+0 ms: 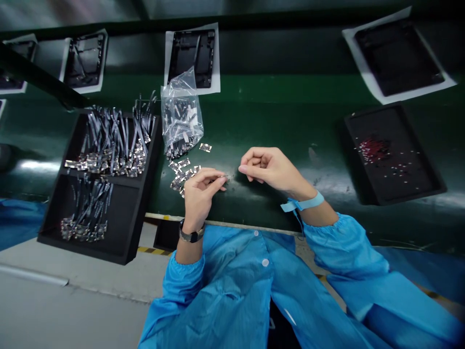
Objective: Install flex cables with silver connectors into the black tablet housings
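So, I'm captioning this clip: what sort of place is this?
Probably an electronics assembly line: a green conveyor belt, a black tray of ribbon cables, and a blue antistatic smock with a wrist strap.

Small metal part [227, 178], seemingly flat though too blurred to tell, at the fingertips of the left hand [199, 198]; flat metal pieces [180, 177] lie loosely clustered just beside it on the green bench [261, 121]; one lies slightly apart [205, 147].
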Motion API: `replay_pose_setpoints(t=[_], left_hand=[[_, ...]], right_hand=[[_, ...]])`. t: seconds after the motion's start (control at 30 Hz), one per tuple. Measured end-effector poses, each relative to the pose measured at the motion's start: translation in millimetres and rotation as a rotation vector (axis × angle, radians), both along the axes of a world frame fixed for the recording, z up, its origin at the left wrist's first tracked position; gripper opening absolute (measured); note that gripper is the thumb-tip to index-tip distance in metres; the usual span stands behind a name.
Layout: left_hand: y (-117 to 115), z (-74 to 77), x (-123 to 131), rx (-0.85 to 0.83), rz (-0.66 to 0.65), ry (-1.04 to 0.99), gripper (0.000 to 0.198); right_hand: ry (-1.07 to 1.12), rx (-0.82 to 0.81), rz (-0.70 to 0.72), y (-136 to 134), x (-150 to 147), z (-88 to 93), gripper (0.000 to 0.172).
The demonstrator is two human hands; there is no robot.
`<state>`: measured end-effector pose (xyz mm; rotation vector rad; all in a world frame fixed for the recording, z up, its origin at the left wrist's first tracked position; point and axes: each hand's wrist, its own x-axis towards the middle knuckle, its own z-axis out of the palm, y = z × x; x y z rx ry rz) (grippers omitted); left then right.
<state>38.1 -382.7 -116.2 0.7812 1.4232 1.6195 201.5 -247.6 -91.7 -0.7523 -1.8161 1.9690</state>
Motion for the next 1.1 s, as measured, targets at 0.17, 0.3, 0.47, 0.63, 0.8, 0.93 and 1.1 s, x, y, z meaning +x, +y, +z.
replay_pose_setpoints(t=[0.17,0.3,0.47,0.63,0.8,0.93,1.1], left_hand=[[2,1.7,1,-0.049,0.007,-0.335,0.026],[6,0.1,9,-0.123,-0.066,-0.559,0.029],[13,-3.1,26,-0.078,-0.142,-0.589,0.042],[18,-5.6,31,-0.07,-0.164,-0.374,0.037],[12,1.7,15,-0.177,-0.195,0.061,0.043],[4,21.0,4,-0.187,-0.321,0.471,0.015],[2,43.4,0,-0.089,-0.405,0.901,0.009]], right_hand=[[-0.013,0.019,0.033,2,2,-0.3,0.034],[-0.006,0.044,0.041,4,4,-0.7,0.031],[0.033,0.042,0.117,4,5,-0.1,0.026],[0.057,-0.005,0.234,4,7,2.2,0.024],[-0.047,0.2,0.14,8,16,11.7,0.021],[-0.098,0.508,0.206,3,19,20.1,0.015],[-0.096,0.773,0.236,-7,17,20.4,0.017]])
